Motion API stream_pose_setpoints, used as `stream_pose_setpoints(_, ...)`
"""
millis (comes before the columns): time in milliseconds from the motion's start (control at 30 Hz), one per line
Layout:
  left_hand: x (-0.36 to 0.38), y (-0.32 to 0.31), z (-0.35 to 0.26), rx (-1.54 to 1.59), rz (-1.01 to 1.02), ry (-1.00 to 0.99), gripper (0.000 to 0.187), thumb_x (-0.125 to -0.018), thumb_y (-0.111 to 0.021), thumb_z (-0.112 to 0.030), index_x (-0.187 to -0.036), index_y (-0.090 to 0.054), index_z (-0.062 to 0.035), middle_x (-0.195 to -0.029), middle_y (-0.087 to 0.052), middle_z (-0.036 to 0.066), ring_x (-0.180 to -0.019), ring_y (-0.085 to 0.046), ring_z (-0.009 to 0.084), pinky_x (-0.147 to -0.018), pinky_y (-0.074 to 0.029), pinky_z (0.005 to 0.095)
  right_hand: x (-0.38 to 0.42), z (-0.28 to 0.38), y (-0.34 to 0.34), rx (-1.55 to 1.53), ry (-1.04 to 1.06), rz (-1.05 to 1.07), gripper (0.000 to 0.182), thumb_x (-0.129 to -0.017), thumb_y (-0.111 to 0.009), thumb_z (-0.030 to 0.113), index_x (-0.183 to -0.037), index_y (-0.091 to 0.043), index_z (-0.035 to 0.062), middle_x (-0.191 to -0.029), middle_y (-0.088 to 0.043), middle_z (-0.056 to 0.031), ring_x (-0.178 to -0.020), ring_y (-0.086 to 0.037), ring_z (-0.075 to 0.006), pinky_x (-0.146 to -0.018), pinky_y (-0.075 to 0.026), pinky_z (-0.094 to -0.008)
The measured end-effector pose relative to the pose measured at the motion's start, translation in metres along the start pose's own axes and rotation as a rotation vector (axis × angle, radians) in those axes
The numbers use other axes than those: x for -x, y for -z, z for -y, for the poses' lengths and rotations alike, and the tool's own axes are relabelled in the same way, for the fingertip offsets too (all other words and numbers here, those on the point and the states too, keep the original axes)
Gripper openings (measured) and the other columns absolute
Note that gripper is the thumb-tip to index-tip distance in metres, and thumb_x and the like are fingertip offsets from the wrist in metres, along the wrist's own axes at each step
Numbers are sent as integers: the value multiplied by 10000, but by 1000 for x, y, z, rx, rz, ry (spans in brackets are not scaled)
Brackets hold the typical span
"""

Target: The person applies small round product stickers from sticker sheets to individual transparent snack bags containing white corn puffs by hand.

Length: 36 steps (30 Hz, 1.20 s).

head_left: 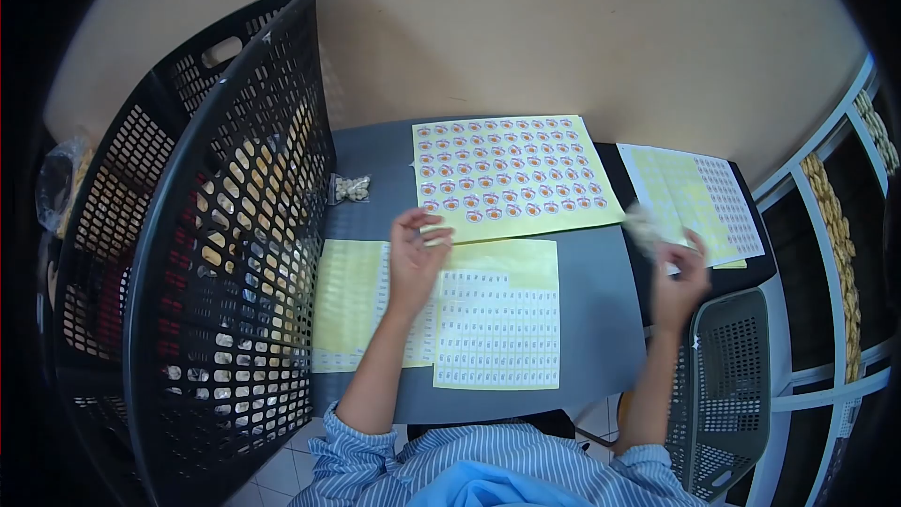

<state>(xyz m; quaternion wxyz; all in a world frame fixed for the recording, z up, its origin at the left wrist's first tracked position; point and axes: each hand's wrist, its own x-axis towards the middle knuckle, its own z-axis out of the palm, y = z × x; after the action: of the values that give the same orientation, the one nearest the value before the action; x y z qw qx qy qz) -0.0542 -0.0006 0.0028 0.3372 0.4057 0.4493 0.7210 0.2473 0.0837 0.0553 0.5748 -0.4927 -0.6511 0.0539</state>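
My right hand (pixel 682 280) is closed on a small clear bag (pixel 644 228) with pale contents, blurred by motion, over the right edge of the table. Above the left part of the sticker sheets is my left hand (pixel 419 246), its fingers apart and curved, with nothing seen in it. Behind it lies a yellow sheet of round orange-and-white stickers (pixel 511 169). Nearer my body, a sheet of small white labels (pixel 497 333) partly overlaps another yellow sheet (pixel 349 300). A small filled bag (pixel 352 190) lies by the large basket.
A large dark basket (pixel 225 225) with many packed bags stands on the left. More sticker sheets (pixel 694 202) lie on a black surface at the right. Below them is a green-grey basket (pixel 727 385). A metal rack (pixel 835 253) with filled bags stands at the far right.
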Motion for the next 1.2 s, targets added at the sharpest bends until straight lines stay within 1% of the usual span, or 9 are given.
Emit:
stream_pose_setpoints(100, -10, 16, -8, 76, -290, 67, 358, -794, -531, -4, -1117, -385, -56, -1028, -457, 69, -890, -521, 147, -725, -448, 262, -3, -79, 91, 144, -212, -213, 375, -732, -612, -7, -1088, -498, 19, -743, -610, -53, -682, -581, -112, -635, -481, -232)
stream_pose_setpoints(300, -16, 28, -2, 359, -521, 170, 278, -820, -539, -94, -1076, -432, -99, -922, -486, -8, -795, -485, 93, -661, -410, 235, 93, -248, 249, 1127, -564, -12, 252, -717, -556, 114, -941, -581, 3, -828, -622, -192, -757, -602, -338, -706, -458, -393)
stream_pose_setpoints(400, -14, 29, 5, 389, -551, 193, 264, -819, -543, -106, -1062, -439, -102, -911, -487, -7, -778, -482, 93, -658, -411, 238, 132, -245, 256, 1179, -1019, 222, 288, -696, -509, 124, -935, -604, -4, -940, -592, -230, -914, -561, -375, -799, -439, -392)
stream_pose_setpoints(500, -12, 30, 9, 441, -584, 231, 254, -819, -539, -103, -1053, -438, -103, -886, -479, -5, -769, -476, 92, -643, -411, 242, 212, -484, 353, 1226, -1106, 257, 367, -689, -520, 163, -1000, -572, -26, -961, -580, -249, -954, -536, -396, -838, -413, -401)
stream_pose_setpoints(533, -12, 31, 11, 439, -585, 223, 254, -819, -539, -103, -1053, -438, -103, -886, -479, -5, -769, -476, 92, -643, -411, 242, 184, -395, 300, 1147, -1127, 262, 362, -700, -566, 164, -997, -569, -43, -1034, -568, -213, -1007, -516, -359, -852, -406, -400)
stream_pose_setpoints(633, -16, 32, 11, 461, -613, 225, 277, -824, -524, -99, -1073, -403, -84, -876, -470, 13, -757, -478, 103, -626, -414, 244, 85, -288, 232, 959, -543, -85, 400, -764, -600, 271, -1018, -552, -35, -1010, -564, -188, -934, -537, -347, -819, -417, -392)
stream_pose_setpoints(800, -20, 34, 8, 547, -692, 108, 281, -819, -498, -96, -1080, -393, -107, -890, -452, 32, -721, -445, 115, -623, -402, 259, -46, -98, 53, 373, 64, -123, 197, -803, -567, 89, -976, -558, -7, -965, -562, -106, -885, -546, -217, -790, -421, -305)
stream_pose_setpoints(1000, -23, 48, 17, 589, -839, -57, 232, -846, -451, -149, -1064, -381, -118, -832, -430, 15, -636, -400, 101, -583, -370, 253, -16, 76, -165, -333, 298, 722, 238, -703, -621, 46, -932, -555, 30, -963, -553, -126, -942, -527, -283, -828, -409, -339)
stream_pose_setpoints(1200, -25, 51, 9, 620, -905, -172, 185, -847, -430, -195, -1008, -400, -108, -794, -400, -2, -592, -367, 90, -539, -336, 240, 70, 158, -303, -253, 563, 905, 351, -689, -639, 150, -1005, -532, 41, -1032, -518, -121, -976, -500, -290, -838, -400, -378)
